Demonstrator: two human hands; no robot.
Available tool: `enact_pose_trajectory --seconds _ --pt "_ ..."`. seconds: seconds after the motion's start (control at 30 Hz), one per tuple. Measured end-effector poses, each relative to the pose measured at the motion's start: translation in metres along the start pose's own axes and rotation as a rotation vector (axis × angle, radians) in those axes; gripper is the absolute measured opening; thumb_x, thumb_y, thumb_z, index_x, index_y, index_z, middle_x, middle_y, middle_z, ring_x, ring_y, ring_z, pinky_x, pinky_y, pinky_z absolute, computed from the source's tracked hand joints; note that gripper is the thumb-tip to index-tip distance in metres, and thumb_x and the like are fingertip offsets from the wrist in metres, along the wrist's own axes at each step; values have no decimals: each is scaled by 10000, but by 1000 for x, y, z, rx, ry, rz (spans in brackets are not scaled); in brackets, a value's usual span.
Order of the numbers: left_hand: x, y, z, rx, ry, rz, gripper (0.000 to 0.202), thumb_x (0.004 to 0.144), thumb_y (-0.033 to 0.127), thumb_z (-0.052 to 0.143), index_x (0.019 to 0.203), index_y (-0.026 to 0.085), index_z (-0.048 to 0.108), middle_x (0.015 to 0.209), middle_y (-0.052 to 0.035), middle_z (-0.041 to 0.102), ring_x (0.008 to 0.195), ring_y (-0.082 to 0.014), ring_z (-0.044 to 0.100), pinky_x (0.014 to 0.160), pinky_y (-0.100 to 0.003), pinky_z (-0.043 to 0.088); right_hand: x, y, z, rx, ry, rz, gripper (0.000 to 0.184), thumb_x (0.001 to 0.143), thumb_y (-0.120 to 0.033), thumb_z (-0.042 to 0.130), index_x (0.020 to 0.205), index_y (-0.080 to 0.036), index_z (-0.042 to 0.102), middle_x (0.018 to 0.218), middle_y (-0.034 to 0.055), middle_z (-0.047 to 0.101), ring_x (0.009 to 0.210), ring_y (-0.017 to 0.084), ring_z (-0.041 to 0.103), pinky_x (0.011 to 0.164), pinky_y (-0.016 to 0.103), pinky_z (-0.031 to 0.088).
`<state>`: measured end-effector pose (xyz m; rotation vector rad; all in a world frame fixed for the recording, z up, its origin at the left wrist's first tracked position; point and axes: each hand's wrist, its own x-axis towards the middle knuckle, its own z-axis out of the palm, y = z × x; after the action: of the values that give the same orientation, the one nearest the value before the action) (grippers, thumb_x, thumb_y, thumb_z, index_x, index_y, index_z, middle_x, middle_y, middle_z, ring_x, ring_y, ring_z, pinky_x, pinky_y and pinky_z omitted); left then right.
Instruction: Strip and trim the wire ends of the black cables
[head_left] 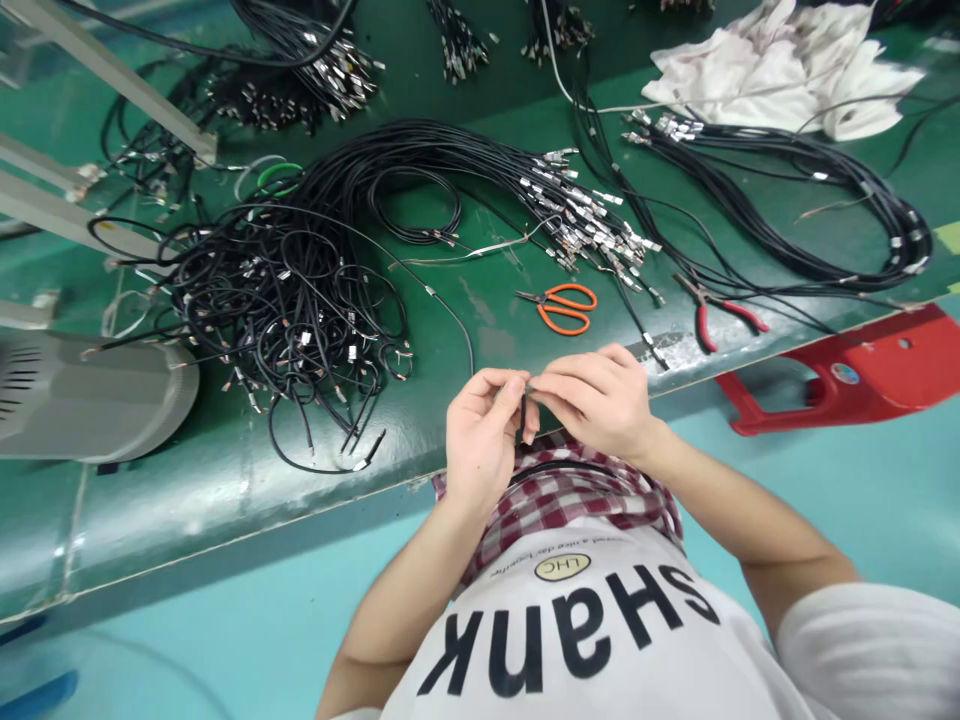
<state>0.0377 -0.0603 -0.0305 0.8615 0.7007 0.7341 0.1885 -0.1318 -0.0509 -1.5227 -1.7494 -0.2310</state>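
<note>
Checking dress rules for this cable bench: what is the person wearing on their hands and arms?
The left hand and right hand are bare, without gloves. The forearms are uncovered too. A short white T-shirt sleeve shows on the right arm, and the white T-shirt carries black lettering reading "Shank".

Both hands raised close together at lower centre of frame, in front of chest. Left hand [480, 435] curled, palm turned toward wearer, fingertips [514, 382] pinched. Right hand [596, 400] angled in from the right, back of hand up, fingers [570, 375] extended and meeting left fingertips. Left forearm [397, 610] rises from lower centre; right forearm [742, 510] slants up from lower right, elbow out of the body line.
</note>
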Motion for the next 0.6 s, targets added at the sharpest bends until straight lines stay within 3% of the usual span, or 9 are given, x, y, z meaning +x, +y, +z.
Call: enact_pose_trajectory --seconds 0.17,0.23,0.3,0.37,0.4,0.47,0.5,0.53,0.6 --pt "-2 1 -4 30 -25 -39 211 860 343 723 891 157 626 638 31 511 444 -86 509 361 -184 346 8 0 -4 -76 -80 -144 163 972 -176 563 1101 -234 643 1051 1 741 845 142 662 737 357 369" --pt "-4 -2 -6 150 7 47 202 868 350 714 886 167 629 702 16 550 439 -69 495 369 -188 344 13 -4 -7 -39 -160 -64 114 983 -198 534 1022 -194 641 1009 34 729 826 152 650 729 355 368" --pt "-7 -9 -8 389 85 278 144 866 308 719 880 173 670 818 -20 598 557 -80 560 464 -202 426 16 -9 -9 142 -280 179 119 979 -237 525 954 -181 627 937 49 705 762 154 629 695 336 380" --pt "-8 -15 -9 613 146 510 72 855 251 727 878 183 718 909 -48 618 748 -116 617 623 -226 500 18 -13 -10 534 -424 553 148 954 -303 550 903 -178 610 837 37 673 647 139 598 616 299 394" --pt "-8 -17 -10 654 154 554 56 855 236 726 878 186 727 928 -53 619 788 -124 619 658 -234 506 19 -14 -9 767 -492 749 185 932 -347 575 872 -175 600 792 29 657 590 128 577 577 282 395" --pt "-6 -17 -10 568 124 463 68 869 248 712 881 181 710 908 -43 612 681 -97 590 583 -225 471 18 -15 -9 1126 -559 1018 290 891 -446 619 822 -166 589 756 27 649 527 115 550 540 272 402" --pt "-4 -16 -10 472 101 365 94 876 266 708 880 174 690 872 -31 605 589 -72 548 517 -214 427 17 -16 -8 1178 -531 1049 318 875 -475 642 833 -163 596 781 36 661 539 118 563 548 277 413" --pt "-2 -13 -11 369 79 264 126 875 286 712 878 167 670 817 -15 592 518 -53 501 468 -203 376 16 -16 -8 1128 -466 1002 318 867 -475 665 877 -162 611 837 45 681 583 128 594 580 286 430" --pt "1 -5 -13 210 46 106 196 851 323 740 865 155 639 696 15 550 456 -44 454 428 -187 307 13 -14 -6 819 -266 723 254 880 -405 696 987 -185 629 969 49 715 738 157 665 693 318 451"
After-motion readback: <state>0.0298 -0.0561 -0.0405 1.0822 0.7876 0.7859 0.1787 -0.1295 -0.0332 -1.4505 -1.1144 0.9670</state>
